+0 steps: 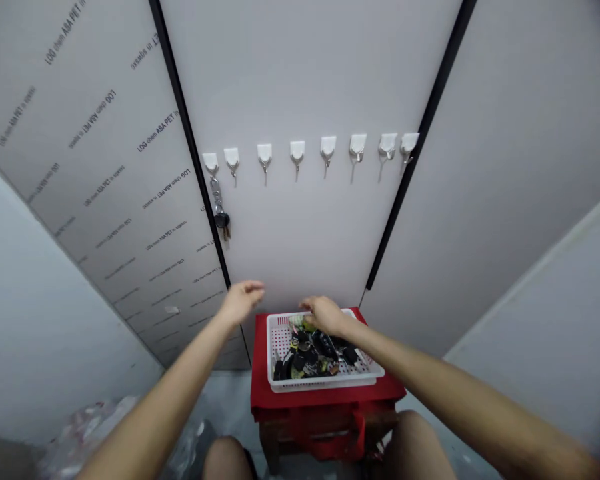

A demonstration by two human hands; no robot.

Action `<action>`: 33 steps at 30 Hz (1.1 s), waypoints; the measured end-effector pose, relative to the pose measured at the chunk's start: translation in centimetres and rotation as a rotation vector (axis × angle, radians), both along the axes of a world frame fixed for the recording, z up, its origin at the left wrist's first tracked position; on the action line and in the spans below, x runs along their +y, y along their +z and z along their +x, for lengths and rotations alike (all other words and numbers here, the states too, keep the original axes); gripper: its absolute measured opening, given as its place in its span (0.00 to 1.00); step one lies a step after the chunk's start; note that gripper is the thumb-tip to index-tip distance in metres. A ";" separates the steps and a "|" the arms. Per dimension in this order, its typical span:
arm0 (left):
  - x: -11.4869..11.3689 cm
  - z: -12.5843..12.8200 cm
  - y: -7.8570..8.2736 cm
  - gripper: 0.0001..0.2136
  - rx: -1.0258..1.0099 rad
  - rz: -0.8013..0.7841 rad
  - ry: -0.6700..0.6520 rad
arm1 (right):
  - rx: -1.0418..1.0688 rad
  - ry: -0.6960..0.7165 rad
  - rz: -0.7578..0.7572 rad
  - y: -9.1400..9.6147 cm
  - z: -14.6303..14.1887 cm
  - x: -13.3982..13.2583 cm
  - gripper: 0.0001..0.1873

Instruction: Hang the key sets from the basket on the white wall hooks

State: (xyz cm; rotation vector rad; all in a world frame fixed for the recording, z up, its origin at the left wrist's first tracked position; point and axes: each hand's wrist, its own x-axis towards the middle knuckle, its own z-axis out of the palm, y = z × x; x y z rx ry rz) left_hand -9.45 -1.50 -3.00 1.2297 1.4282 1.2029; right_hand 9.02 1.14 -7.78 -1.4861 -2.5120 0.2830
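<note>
"LOG chem ASA PET" repeats in slanting lines across the left wall panel (105, 180) (some of the smaller lettering is too blurred to read). A white basket (325, 383) holding a jumble of small, mostly dark items (307, 360) sits on a red-covered worktop (261, 395) against the plain middle panel (300, 247). There, white hooks (297, 151) form a row, with keys (223, 220) hanging from the leftmost. The left hand (243, 302), loosely curled and empty, hovers left of the basket; the right hand (327, 315) is over its back edge, whether gripping anything I cannot tell. Clear plastic (87, 427) lies at lower left.
</note>
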 end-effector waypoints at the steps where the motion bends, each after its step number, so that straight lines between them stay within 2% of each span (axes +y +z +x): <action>1: -0.3 1.1 -1.5 0.06 0.006 -0.046 -0.056 | -0.022 0.011 0.019 -0.7 0.1 -0.1 0.15; 4: -1.0 3.8 -5.2 0.04 0.121 -0.110 -0.162 | -0.078 0.050 0.067 -1.7 -0.3 -0.4 0.13; 6: -1.3 4.9 -6.9 0.05 0.248 -0.115 -0.175 | -0.094 0.058 0.107 -1.9 -0.6 -0.5 0.11; 9: -1.4 5.7 -8.3 0.07 0.369 -0.105 -0.172 | -0.095 0.083 0.132 -1.7 -0.7 -0.5 0.07; 13: -1.2 6.3 -9.2 0.09 0.214 -0.028 -0.242 | -0.001 0.044 0.057 -0.5 0.0 -0.3 0.04; 16: -1.1 6.5 -9.1 0.09 0.102 0.062 -0.252 | 0.143 0.027 0.029 0.6 0.7 -0.5 0.04; 20: -1.1 6.4 -7.5 0.04 0.083 0.124 -0.230 | 0.374 0.039 -0.008 1.8 1.2 -0.9 0.05; 25: -0.9 5.7 -5.8 0.06 0.109 0.204 -0.059 | 0.751 0.041 -0.226 3.9 0.7 -0.8 0.07; 29: -1.1 4.9 -5.4 0.08 -0.052 0.059 -0.049 | 0.937 0.098 -0.282 5.9 0.2 -1.0 0.09; 33: -1.3 4.5 -4.1 0.17 -0.313 -0.127 -0.080 | 0.873 0.213 -0.253 6.8 0.0 -1.8 0.08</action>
